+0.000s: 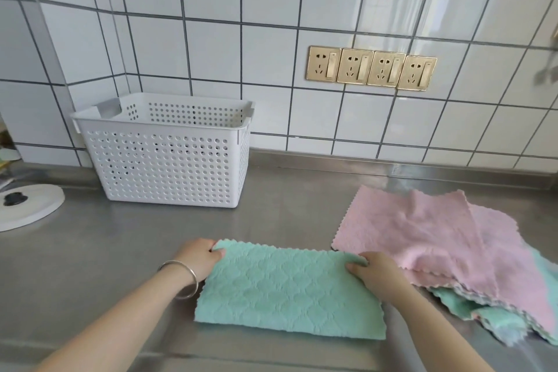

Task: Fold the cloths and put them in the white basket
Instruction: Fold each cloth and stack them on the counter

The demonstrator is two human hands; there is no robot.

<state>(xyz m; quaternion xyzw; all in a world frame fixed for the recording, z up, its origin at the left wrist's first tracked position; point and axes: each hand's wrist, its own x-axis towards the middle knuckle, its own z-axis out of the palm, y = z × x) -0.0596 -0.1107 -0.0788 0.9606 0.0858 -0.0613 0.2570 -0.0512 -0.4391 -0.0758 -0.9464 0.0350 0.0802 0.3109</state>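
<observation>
Now we are in the middle of folding a green cloth (287,290) on the steel bench (120,244). It lies flat in front of us as a long shape, so we think it is folded one time already. Our left hand (202,257) pinches its far left corner, with the fingers curled over the edge. Our right hand (374,275) pinches its far right corner the same way. A silver bangle (184,279) sits on the left wrist.

We think the job is only just started. The white basket (164,154) stands at the back of the bench, near the tiled wall (271,9), well apart from the green cloth. Through its little holes and over its rim we see no cloth inside, but we cannot see all the way to the bottom.

To the right of us is a messy pile (453,251) of cloths that are not folded yet. Pink ones lie on top, and green ones peek out from under them at the near edge. The pile sits just beside the green cloth, and our right hand is close to it. We cannot tell how many cloths are in it.

So what is left is a lot: finish this fold, put the cloth in the basket, and then do each cloth in the pile.

A white round lid (27,208) with a dark knob lies on the far left of the bench. Four gold sockets (371,68) are on the wall.
</observation>
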